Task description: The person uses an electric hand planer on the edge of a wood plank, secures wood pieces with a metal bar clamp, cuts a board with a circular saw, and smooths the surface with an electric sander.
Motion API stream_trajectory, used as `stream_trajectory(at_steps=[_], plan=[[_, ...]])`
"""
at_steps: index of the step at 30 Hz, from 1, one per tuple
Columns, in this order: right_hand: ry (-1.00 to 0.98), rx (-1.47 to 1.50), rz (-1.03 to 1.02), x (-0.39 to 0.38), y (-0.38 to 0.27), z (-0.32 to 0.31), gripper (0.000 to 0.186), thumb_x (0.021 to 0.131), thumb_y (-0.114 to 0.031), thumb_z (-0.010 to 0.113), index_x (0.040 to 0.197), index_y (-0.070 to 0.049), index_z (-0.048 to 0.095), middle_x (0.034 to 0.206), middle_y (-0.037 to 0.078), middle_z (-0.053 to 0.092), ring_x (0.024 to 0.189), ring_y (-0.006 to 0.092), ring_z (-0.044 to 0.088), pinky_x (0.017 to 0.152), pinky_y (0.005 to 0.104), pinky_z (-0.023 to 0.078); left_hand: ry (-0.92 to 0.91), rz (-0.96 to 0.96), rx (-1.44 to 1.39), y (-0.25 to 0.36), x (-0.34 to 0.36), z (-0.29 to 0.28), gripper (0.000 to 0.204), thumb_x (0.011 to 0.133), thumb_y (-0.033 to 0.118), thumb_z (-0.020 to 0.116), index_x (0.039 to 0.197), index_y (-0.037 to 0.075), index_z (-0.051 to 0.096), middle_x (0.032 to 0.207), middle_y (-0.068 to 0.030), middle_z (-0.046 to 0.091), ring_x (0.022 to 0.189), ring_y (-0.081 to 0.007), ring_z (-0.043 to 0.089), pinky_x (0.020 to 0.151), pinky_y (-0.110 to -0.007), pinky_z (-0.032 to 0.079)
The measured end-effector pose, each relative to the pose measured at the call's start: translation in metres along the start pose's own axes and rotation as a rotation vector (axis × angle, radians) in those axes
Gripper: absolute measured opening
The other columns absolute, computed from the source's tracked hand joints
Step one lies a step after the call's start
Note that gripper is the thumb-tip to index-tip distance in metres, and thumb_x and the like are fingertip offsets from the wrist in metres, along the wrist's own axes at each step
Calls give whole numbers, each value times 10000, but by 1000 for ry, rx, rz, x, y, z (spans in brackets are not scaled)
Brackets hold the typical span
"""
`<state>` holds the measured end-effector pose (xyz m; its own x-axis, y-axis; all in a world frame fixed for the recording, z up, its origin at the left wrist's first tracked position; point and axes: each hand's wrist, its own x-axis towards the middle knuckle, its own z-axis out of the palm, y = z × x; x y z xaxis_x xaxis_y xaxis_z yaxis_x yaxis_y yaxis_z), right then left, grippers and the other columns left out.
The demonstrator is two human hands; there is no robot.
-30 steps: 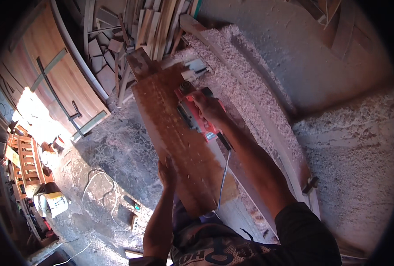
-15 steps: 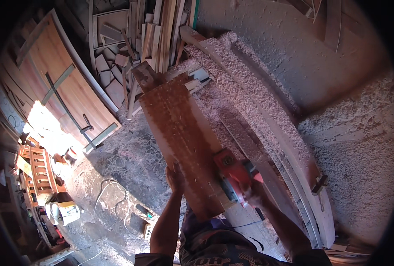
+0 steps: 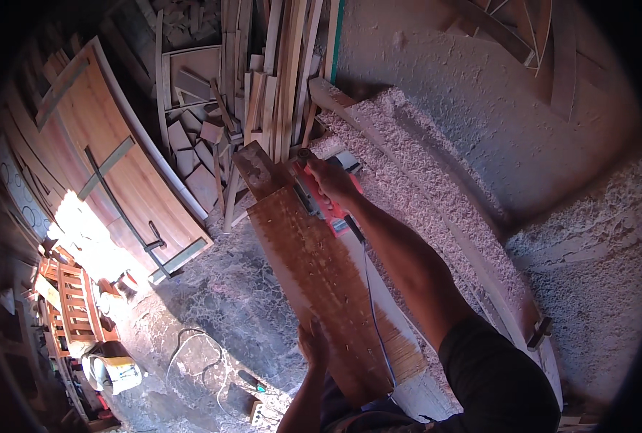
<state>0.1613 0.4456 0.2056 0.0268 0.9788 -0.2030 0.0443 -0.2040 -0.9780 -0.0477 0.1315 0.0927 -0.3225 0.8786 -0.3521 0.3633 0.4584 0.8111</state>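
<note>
A long brown wooden board (image 3: 328, 289) lies slanting in front of me, with darker and paler patches on its face. My right hand (image 3: 328, 180) is wrapped round the handle of a red electric planer (image 3: 326, 209), which sits along the right edge of the board near its far end. A dark cord (image 3: 376, 317) runs from the planer back over the board toward me. My left hand (image 3: 312, 346) grips the board's left edge at the near end; some of its fingers are hidden.
A bench beam (image 3: 436, 195) covered in pale shavings curves along the right. Upright timber strips (image 3: 285, 79) and offcuts stand at the back. Clamped panels (image 3: 119, 159) lean at left, above a slatted wooden piece (image 3: 75, 303) and a white bucket (image 3: 113, 372). A cable (image 3: 191, 339) loops on the floor.
My right hand has carried the planer from the near right side of the board to its far end, arm outstretched. My left hand stays at the board's left edge. The view has shifted slightly.
</note>
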Motion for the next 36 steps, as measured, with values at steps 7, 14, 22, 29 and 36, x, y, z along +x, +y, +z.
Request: stream_trajectory(at_steps=[7, 14, 22, 29, 36], plan=[[11, -109, 237, -148, 21, -34, 512, 977, -623, 504, 1078, -143, 653, 552, 3, 513, 415, 124, 506, 397, 302, 410, -35, 17, -27, -9, 5, 7, 695, 963, 562, 507, 1265, -61, 561, 1175, -316, 631, 1109, -494, 593, 929, -527, 453], [20, -358, 413, -422, 100, -83, 659, 933, -729, 434, 1124, -136, 649, 560, 44, 581, 504, 188, 637, 449, 345, 492, 34, 29, 49, -9, 6, 4, 696, 965, 575, 507, 1263, -51, 568, 1163, -306, 639, 1091, -480, 605, 907, -524, 461], [100, -699, -184, -429, 131, -78, 577, 944, -630, 529, 975, -64, 637, 633, 19, 591, 547, 148, 609, 463, 349, 458, 15, 77, 10, -9, 7, 5, 728, 967, 573, 501, 1274, -86, 541, 1177, -333, 622, 1102, -500, 591, 925, -523, 453], [96, -326, 76, -170, 36, -24, 518, 979, -593, 496, 1144, -127, 647, 794, 147, 686, 748, 326, 688, 627, 425, 512, -29, 29, -1, -11, 5, 0, 727, 968, 564, 497, 1302, -81, 520, 1189, -349, 608, 1116, -516, 575, 936, -536, 443], [26, -82, 125, -31, -7, 2, 541, 991, -615, 466, 1080, -113, 649, 574, 15, 504, 445, 127, 512, 396, 313, 416, 22, 18, 21, -10, 7, 3, 679, 972, 550, 495, 1239, -70, 569, 1132, -348, 630, 1070, -523, 594, 911, -557, 446]])
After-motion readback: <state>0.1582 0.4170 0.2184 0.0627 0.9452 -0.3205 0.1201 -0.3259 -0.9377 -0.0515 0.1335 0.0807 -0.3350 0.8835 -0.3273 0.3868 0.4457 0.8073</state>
